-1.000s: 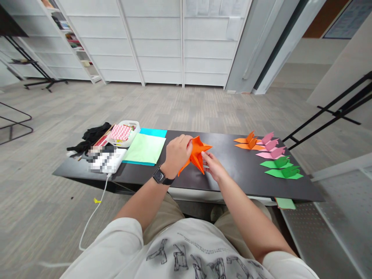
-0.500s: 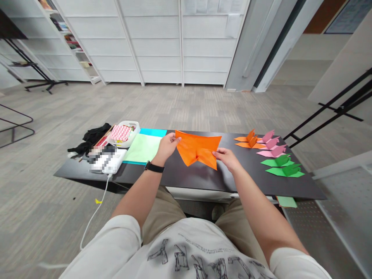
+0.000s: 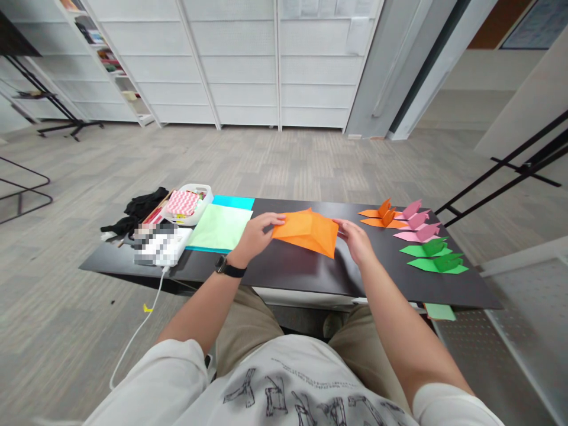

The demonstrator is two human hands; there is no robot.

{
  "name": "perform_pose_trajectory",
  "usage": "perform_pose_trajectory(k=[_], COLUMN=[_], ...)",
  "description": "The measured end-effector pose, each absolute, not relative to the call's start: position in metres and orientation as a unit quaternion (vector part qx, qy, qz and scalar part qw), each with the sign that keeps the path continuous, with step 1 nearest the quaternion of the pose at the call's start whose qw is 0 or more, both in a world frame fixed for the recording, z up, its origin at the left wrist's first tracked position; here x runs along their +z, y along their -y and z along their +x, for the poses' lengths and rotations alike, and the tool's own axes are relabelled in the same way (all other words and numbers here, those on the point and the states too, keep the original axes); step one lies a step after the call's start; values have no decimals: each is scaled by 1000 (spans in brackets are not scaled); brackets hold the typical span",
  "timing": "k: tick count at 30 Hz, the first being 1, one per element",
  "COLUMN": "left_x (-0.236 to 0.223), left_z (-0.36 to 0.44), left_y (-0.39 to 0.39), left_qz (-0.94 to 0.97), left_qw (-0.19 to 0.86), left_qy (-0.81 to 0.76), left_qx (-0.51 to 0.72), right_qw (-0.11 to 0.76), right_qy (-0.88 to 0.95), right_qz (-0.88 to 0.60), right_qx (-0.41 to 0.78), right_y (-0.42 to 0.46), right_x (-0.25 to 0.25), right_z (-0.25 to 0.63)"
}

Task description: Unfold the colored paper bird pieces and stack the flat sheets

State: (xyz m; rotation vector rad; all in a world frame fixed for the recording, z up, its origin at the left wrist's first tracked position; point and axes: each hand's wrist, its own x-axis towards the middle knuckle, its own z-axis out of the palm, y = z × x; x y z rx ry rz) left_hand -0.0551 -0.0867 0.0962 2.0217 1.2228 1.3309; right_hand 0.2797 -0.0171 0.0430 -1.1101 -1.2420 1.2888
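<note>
A creased sheet of orange paper (image 3: 306, 232) is held between my two hands above the dark table (image 3: 275, 272). My left hand (image 3: 260, 236) pinches its left edge, thumb underneath and out of sight. At the paper's upper right corner, the fingers of my right hand (image 3: 355, 239) are closed on the edge. Fold lines run across the sheet, which bends along them. Folded orange paper birds (image 3: 382, 216), pink ones (image 3: 417, 222) and green ones (image 3: 437, 260) stand in a row at the table's right end.
Left of my hands lie light green paper sheets (image 3: 219, 228) over blue sheets (image 3: 235, 202). Beyond them are a white basket (image 3: 206, 195), black cloth (image 3: 144, 207) and a white device (image 3: 177, 245) with a cable. Green paper (image 3: 439, 311) juts out below the table's right front edge.
The orange paper has been turned so that another creased face shows. My left hand has shifted its hold along the left edge, and my right hand has moved slightly up and right.
</note>
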Motion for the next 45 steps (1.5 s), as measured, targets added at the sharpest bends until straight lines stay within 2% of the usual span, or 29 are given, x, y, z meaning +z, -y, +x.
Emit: perform_pose_trajectory(k=[7, 15, 19, 21, 26, 29, 34, 40, 45], left_x=[32, 52, 74, 86, 109, 109, 96, 98, 105], left_z=[-63, -51, -26, -15, -2, -2, -3, -9, -16], left_y=[119, 100, 72, 63, 64, 76, 89, 93, 97], left_qz=[808, 716, 709, 711, 693, 670, 570, 591, 632], left_qw=[217, 205, 294, 373, 601, 654, 729, 658, 606], left_qy=[-463, -547, -488, -440, -303, -284, -284, -323, -349], left_qx=[294, 382, 415, 401, 258, 207, 253, 337, 334], right_qw=[423, 392, 369, 353, 316, 307, 303, 294, 296], right_qy=[465, 573, 624, 659, 771, 810, 842, 848, 836], right_qz=[-549, -494, -405, -377, -337, -330, -328, -346, -365], right_qx=[551, 524, 557, 547, 438, 375, 304, 273, 286], right_y=[35, 44, 55, 60, 69, 70, 72, 78, 80], right_x=[13, 20, 50, 74, 134, 151, 159, 167, 165], right_z=[266, 274, 282, 286, 305, 317, 330, 335, 336])
